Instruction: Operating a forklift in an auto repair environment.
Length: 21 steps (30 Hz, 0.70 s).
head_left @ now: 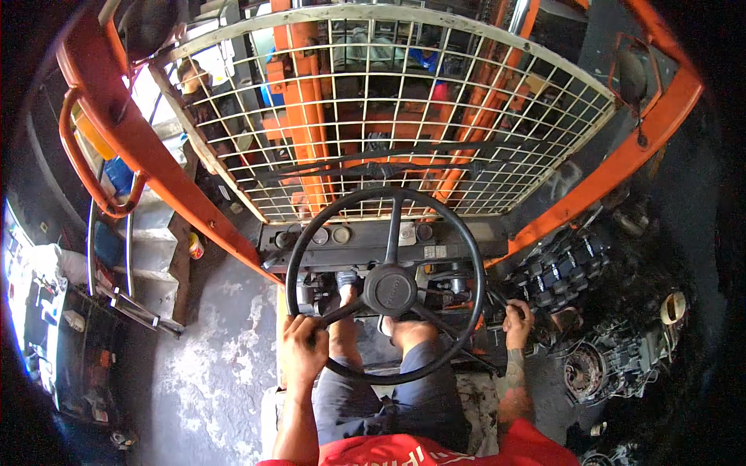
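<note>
Sitting in an orange forklift on a patchy grey floor (221, 365).
Your left hand (303, 346) grips the black wheel (386, 283); your right hand (517, 320) closes on a lever (500, 301) near greasy engine parts (614, 357).

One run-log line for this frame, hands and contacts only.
left hand: gripping steering wheel rim, lower left | right hand: closed on black lever right of wheel | seated, wire-mesh guard ahead

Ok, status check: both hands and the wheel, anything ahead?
Left hand gripping steering wheel rim. Right hand on side lever. Wire mesh guard, orange mast ahead.
</note>
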Available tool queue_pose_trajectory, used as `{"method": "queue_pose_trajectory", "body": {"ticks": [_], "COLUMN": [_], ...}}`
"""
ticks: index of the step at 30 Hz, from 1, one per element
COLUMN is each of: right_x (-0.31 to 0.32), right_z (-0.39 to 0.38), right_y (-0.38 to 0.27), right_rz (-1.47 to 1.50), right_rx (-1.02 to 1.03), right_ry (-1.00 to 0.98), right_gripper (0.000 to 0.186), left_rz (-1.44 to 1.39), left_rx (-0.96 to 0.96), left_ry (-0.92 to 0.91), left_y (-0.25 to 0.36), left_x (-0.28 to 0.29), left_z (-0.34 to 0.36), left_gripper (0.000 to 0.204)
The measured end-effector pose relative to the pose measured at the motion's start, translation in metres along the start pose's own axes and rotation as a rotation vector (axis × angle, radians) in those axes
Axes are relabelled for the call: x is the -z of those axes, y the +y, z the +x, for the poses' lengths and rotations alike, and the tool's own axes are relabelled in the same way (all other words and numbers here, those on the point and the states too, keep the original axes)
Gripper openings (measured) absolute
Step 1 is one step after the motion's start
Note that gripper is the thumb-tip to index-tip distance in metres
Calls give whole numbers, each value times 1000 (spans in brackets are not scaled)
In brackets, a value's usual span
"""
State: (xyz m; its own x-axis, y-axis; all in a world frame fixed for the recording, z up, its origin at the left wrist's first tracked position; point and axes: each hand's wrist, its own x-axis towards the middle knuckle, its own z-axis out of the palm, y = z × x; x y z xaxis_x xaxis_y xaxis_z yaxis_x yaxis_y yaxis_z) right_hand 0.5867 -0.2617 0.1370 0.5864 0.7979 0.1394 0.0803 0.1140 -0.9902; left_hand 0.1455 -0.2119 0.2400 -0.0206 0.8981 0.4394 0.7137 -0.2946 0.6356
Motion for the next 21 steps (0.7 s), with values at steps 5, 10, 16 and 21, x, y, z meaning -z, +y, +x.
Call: {"method": "queue_pose_trajectory", "body": {"ticks": [5,10,16,21], "right_x": [5,-1,1,-4], "right_z": [4,4,5,13], "right_y": [10,1,-2,-16], "right_rz": [23,1,-5,9], "right_rx": [-11,-5,-40,-94], "right_ry": [27,8,-2,10], "right_gripper": [16,14,14,12], "left_rz": [-12,3,7,25], "left_rx": [-17,-9,-29,-19], "left_ry": [7,-11,7,26], "left_y": [2,-2,-1,-3], "left_x": [-1,-1,-5,-6], "left_z": [2,1,0,-2], "left_gripper": [8,8,9,11]}}
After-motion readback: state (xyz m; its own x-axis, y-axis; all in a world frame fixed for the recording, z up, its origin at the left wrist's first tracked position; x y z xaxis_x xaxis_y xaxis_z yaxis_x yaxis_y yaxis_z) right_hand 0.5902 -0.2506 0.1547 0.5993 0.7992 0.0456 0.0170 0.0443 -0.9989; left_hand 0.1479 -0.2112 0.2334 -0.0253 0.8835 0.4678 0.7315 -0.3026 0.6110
